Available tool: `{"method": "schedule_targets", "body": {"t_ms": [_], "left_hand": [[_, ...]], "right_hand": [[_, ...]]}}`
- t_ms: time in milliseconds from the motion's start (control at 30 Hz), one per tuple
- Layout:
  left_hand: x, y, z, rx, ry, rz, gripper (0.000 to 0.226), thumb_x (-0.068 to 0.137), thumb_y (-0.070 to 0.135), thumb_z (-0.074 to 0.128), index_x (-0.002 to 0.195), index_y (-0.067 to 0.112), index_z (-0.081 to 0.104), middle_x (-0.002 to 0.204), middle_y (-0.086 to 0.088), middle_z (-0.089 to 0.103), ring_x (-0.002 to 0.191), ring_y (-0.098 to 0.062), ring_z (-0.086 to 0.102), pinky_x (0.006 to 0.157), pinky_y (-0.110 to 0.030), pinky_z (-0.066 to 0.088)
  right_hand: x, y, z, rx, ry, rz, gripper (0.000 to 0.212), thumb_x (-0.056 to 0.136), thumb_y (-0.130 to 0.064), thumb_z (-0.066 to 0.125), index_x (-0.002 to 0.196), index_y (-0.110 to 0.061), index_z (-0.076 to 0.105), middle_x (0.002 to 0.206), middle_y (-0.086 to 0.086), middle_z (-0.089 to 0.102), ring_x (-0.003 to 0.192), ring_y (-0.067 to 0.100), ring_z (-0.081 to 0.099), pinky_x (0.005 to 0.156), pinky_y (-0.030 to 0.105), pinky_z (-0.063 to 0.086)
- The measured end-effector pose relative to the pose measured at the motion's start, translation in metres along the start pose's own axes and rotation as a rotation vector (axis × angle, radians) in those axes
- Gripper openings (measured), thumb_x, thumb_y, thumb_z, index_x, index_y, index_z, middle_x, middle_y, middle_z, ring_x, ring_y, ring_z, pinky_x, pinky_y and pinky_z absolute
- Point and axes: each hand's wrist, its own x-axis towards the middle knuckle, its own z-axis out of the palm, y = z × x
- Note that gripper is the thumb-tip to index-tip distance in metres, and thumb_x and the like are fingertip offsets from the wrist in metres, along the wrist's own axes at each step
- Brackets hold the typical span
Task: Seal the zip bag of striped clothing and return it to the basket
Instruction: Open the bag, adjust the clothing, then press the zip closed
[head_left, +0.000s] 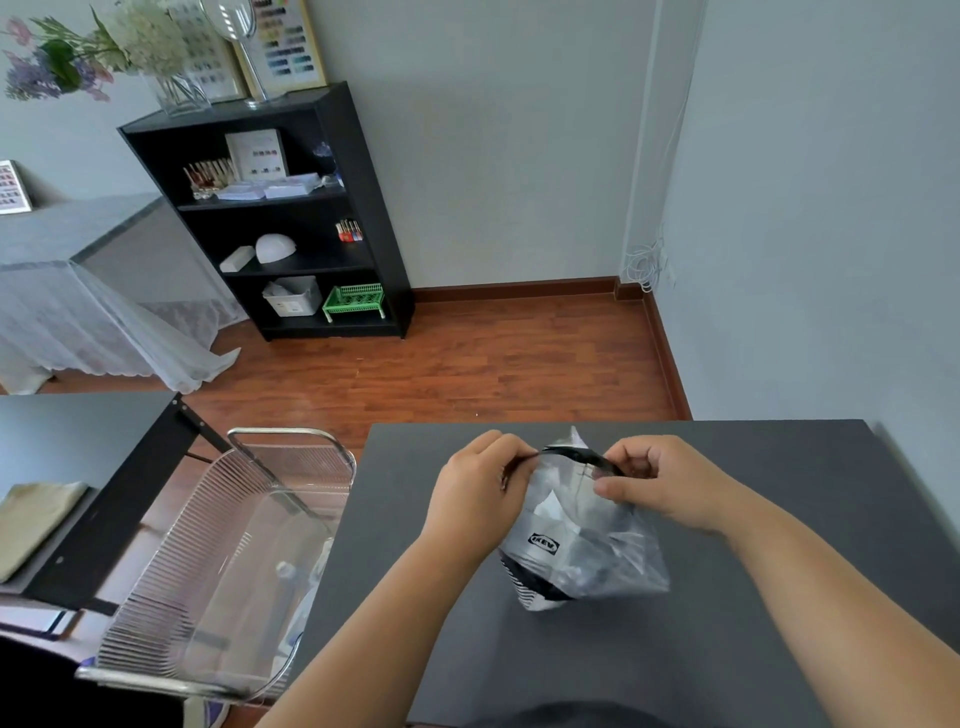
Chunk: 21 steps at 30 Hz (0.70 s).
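Observation:
A clear plastic zip bag (582, 551) with a printed logo stands on the dark grey table (727, 649). Black-and-white striped clothing shows through its lower part. The bag's black zip strip runs across its top. My left hand (478, 493) pinches the left end of that strip. My right hand (660, 480) pinches the right end. Whether the strip is pressed together along its length, I cannot tell. The clear ribbed basket (228, 561) with a metal rim sits left of the table, below its edge.
A black shelf unit (270, 208) stands against the far wall, with a green crate and a white bin low down. A cloth-covered table (78, 291) is at the far left. A dark desk (62, 467) lies left of the basket. Wooden floor lies between.

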Motion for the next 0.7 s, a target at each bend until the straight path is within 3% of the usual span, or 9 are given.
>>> {"method": "schedule_targets", "body": {"t_ms": [167, 333, 467, 567, 700], "left_hand": [[-0.001, 0.002, -0.001, -0.042, -0.072, -0.008, 0.009, 0.086, 0.014, 0.068, 0.094, 0.018, 0.072, 0.086, 0.008, 0.067, 0.078, -0.011, 0.063, 0.07, -0.033, 0.054], [0.0, 0.017, 0.006, -0.1, -0.203, 0.054, 0.021, 0.088, 0.029, 0.067, 0.109, 0.026, 0.07, 0.094, 0.013, 0.063, 0.088, -0.001, 0.059, 0.077, -0.018, 0.047], [0.003, 0.021, 0.013, -0.068, -0.112, 0.103, 0.011, 0.088, 0.019, 0.072, 0.097, 0.016, 0.076, 0.085, 0.004, 0.064, 0.074, -0.012, 0.059, 0.065, -0.025, 0.048], [0.006, 0.017, 0.01, -0.018, -0.026, 0.11, 0.007, 0.087, 0.014, 0.071, 0.092, 0.013, 0.076, 0.077, 0.002, 0.064, 0.065, -0.015, 0.059, 0.059, -0.029, 0.049], [0.006, 0.009, 0.003, 0.047, 0.071, 0.05, 0.004, 0.088, 0.016, 0.07, 0.088, 0.016, 0.074, 0.071, 0.005, 0.06, 0.058, -0.015, 0.054, 0.052, -0.028, 0.046]], "right_hand": [[-0.001, 0.005, 0.002, 0.042, 0.07, -0.03, 0.011, 0.075, -0.018, 0.083, 0.074, -0.021, 0.072, 0.06, -0.013, 0.058, 0.058, 0.008, 0.045, 0.057, 0.017, 0.04], [0.005, 0.002, 0.009, -0.127, 0.131, -0.144, 0.018, 0.072, -0.023, 0.083, 0.07, -0.025, 0.065, 0.065, -0.014, 0.064, 0.064, 0.001, 0.055, 0.064, 0.013, 0.041], [0.009, 0.002, 0.013, -0.169, 0.154, -0.148, 0.029, 0.069, -0.031, 0.083, 0.065, -0.025, 0.056, 0.055, -0.014, 0.049, 0.053, 0.005, 0.041, 0.053, 0.015, 0.035], [0.007, 0.0, 0.006, -0.095, 0.068, -0.068, 0.035, 0.067, -0.028, 0.086, 0.059, -0.023, 0.052, 0.053, -0.013, 0.044, 0.051, 0.007, 0.038, 0.05, 0.018, 0.032], [-0.001, -0.001, -0.008, 0.142, -0.025, -0.061, 0.024, 0.073, -0.017, 0.083, 0.063, -0.021, 0.062, 0.058, -0.004, 0.047, 0.053, 0.01, 0.041, 0.051, 0.02, 0.035]]}}
